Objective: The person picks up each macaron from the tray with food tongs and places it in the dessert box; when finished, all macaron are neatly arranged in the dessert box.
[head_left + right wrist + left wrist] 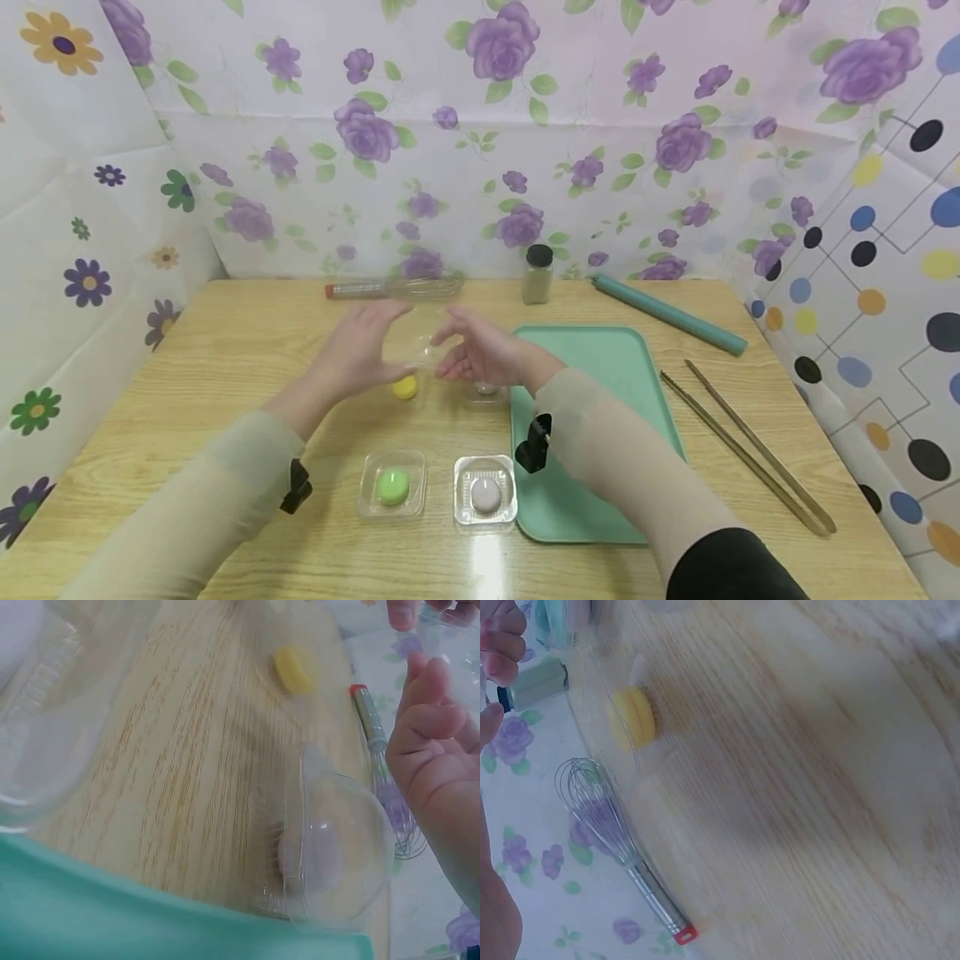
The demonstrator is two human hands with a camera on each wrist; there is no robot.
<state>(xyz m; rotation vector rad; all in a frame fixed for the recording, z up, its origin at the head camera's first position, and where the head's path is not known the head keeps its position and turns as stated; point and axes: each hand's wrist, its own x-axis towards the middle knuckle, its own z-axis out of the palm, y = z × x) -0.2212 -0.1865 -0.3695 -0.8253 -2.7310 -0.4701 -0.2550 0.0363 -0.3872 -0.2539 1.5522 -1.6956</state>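
My left hand (360,346) holds a clear plastic dome lid (422,337) above the far part of the table, thumb and fingers spread around its left side. My right hand (483,350) is at the lid's other side, fingers bent against its edge. The lid is see-through, so the exact contact is faint. Beneath it a yellow macaron (405,387) sits in a clear plastic container. Beside that stands a lidded clear container (349,847) with a pale macaron (311,859) inside, partly behind my right hand in the head view.
Nearer are open clear containers, one with a green macaron (393,487), one with a pale lilac macaron (486,495). A green tray (600,517) lies right, with metal tongs (750,450) beyond. A whisk (393,288), a jar (537,275) and a teal rolled item (667,313) line the back.
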